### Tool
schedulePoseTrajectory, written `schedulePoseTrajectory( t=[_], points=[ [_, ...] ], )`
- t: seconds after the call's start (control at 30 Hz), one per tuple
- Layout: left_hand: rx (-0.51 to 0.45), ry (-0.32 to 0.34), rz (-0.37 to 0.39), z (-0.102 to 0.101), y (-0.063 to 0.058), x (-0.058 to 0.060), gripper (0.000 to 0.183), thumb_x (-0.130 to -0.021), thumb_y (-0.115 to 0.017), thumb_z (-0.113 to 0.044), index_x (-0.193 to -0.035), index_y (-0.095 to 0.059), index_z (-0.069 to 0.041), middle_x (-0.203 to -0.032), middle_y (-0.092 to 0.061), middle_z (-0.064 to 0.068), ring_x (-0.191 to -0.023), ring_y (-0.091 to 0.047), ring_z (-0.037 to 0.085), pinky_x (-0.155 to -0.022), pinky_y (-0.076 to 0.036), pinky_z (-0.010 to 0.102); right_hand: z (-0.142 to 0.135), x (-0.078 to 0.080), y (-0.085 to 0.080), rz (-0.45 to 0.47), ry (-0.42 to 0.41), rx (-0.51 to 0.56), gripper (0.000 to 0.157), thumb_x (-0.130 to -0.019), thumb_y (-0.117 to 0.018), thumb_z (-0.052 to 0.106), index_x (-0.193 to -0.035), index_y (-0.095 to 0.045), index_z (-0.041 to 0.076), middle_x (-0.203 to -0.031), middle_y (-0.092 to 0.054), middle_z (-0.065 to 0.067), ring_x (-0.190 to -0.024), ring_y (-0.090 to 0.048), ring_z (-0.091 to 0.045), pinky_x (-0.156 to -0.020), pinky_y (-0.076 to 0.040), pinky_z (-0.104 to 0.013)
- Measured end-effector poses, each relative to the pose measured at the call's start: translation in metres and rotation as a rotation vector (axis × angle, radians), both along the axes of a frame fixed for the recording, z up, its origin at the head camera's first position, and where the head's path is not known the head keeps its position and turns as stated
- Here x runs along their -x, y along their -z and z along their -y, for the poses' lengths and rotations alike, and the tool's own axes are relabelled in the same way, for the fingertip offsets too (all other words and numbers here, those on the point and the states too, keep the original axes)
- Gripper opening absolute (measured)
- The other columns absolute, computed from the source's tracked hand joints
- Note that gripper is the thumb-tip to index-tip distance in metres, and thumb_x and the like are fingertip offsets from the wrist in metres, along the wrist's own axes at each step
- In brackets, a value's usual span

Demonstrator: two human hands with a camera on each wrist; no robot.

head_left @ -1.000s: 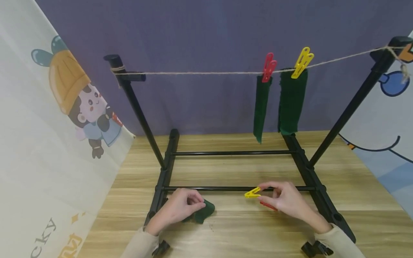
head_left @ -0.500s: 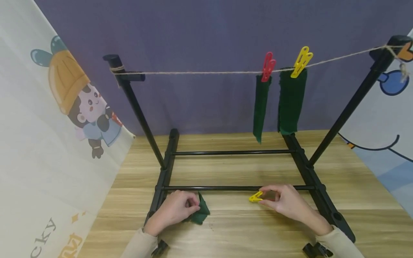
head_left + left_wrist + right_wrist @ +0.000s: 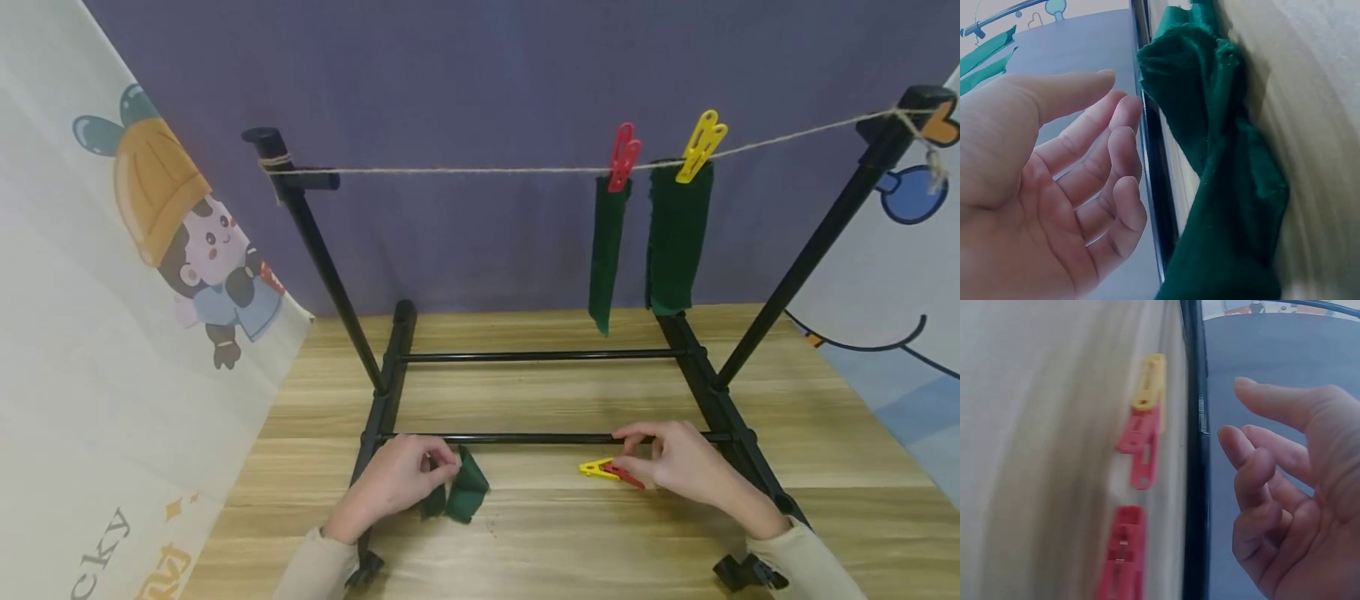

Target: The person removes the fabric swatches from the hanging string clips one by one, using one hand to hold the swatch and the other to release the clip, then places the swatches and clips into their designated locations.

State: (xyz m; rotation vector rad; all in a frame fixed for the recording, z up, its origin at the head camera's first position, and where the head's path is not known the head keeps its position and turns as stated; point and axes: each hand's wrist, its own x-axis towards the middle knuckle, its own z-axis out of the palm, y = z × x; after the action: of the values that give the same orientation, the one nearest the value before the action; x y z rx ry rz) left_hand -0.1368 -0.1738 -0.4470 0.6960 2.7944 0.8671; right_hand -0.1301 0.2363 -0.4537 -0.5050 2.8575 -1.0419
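My left hand (image 3: 408,471) is just above a crumpled dark green cloth (image 3: 1210,144) on the table. In the left wrist view its fingers are loosely bent, hold nothing and stand apart from the cloth. On the right, my right hand (image 3: 671,462) is beside a yellow clothespin (image 3: 595,468) and a red clothespin (image 3: 626,477), which lie together on the tabletop. The right wrist view shows these fingers loosely curled around nothing, with a second red clothespin (image 3: 1122,556) lying closer to the wrist.
A black rack frame (image 3: 525,437) stands on the wooden table (image 3: 510,533). Its string (image 3: 465,170) runs between two posts. A red clothespin (image 3: 624,157) and a yellow clothespin (image 3: 701,147) hold two green cloth pieces (image 3: 678,237) on it.
My right hand has lowered the yellow clothespin onto the table by the red one, let go and drawn back slightly right. My left hand has shifted slightly left, off the cloth.
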Motion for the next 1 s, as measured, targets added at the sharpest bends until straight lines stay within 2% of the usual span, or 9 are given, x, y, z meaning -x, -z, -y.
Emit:
schedulePoseTrajectory(
  t=[0.13, 0.4, 0.57, 0.73, 0.87, 1.0],
  points=[
    [0.003, -0.006, -0.003, 0.0, -0.004, 0.001, 0.007, -0.09, -0.066, -0.035, -0.094, -0.07, -0.03, -0.078, -0.061, -0.023, -0.057, -0.052, 0.002, -0.051, -0.041, 0.024, -0.002, 0.002, -0.013, -0.011, 0.004, 0.025, 0.038, -0.082, -0.071, 0.048, -0.109, -0.07, 0.021, -0.084, -0.065, 0.017, -0.041, -0.046, -0.008, -0.035, -0.035, -0.025],
    [-0.015, 0.001, -0.029, -0.003, -0.01, 0.005, 0.012, -0.091, -0.065, -0.033, -0.099, -0.071, -0.025, -0.076, -0.061, -0.021, -0.059, -0.053, 0.002, -0.052, -0.043, 0.024, 0.0, 0.006, -0.034, -0.113, -0.008, 0.05, 0.024, -0.083, -0.072, 0.046, -0.102, -0.069, 0.032, -0.081, -0.065, 0.018, -0.038, -0.04, -0.006, -0.034, -0.032, -0.024],
    [-0.041, 0.003, -0.047, -0.005, -0.015, 0.007, 0.016, -0.092, -0.064, -0.033, -0.102, -0.072, -0.022, -0.08, -0.062, -0.02, -0.066, -0.055, 0.001, -0.059, -0.046, 0.023, 0.003, 0.009, -0.045, -0.185, -0.023, 0.046, 0.018, -0.083, -0.074, 0.039, -0.1, -0.07, 0.034, -0.082, -0.066, 0.02, -0.039, -0.043, -0.005, -0.037, -0.033, -0.024],
    [-0.07, 0.003, -0.042, -0.008, -0.02, 0.011, 0.018, -0.094, -0.061, -0.037, -0.103, -0.071, -0.025, -0.085, -0.063, -0.021, -0.07, -0.057, 0.0, -0.062, -0.047, 0.024, 0.005, 0.013, -0.057, -0.219, -0.026, 0.061, 0.017, -0.085, -0.074, 0.033, -0.101, -0.07, 0.034, -0.082, -0.066, 0.019, -0.039, -0.044, -0.005, -0.035, -0.032, -0.024],
    [-0.096, -0.003, -0.036, -0.012, -0.022, 0.013, 0.02, -0.095, -0.059, -0.04, -0.104, -0.071, -0.027, -0.087, -0.063, -0.021, -0.073, -0.058, 0.0, -0.063, -0.048, 0.024, 0.006, 0.015, -0.067, -0.281, -0.028, 0.066, 0.017, -0.085, -0.074, 0.031, -0.101, -0.071, 0.033, -0.067, -0.062, 0.02, -0.038, -0.043, -0.003, -0.035, -0.03, -0.022],
    [-0.108, -0.007, -0.051, -0.015, -0.025, 0.016, 0.019, -0.094, -0.059, -0.04, -0.104, -0.07, -0.028, -0.086, -0.063, -0.021, -0.075, -0.058, -0.001, -0.062, -0.048, 0.024, 0.008, 0.015, -0.076, -0.355, -0.033, 0.055, 0.018, -0.084, -0.075, 0.028, -0.101, -0.071, 0.033, -0.052, -0.052, 0.022, -0.039, -0.041, -0.001, -0.036, -0.029, -0.019]
  ],
)
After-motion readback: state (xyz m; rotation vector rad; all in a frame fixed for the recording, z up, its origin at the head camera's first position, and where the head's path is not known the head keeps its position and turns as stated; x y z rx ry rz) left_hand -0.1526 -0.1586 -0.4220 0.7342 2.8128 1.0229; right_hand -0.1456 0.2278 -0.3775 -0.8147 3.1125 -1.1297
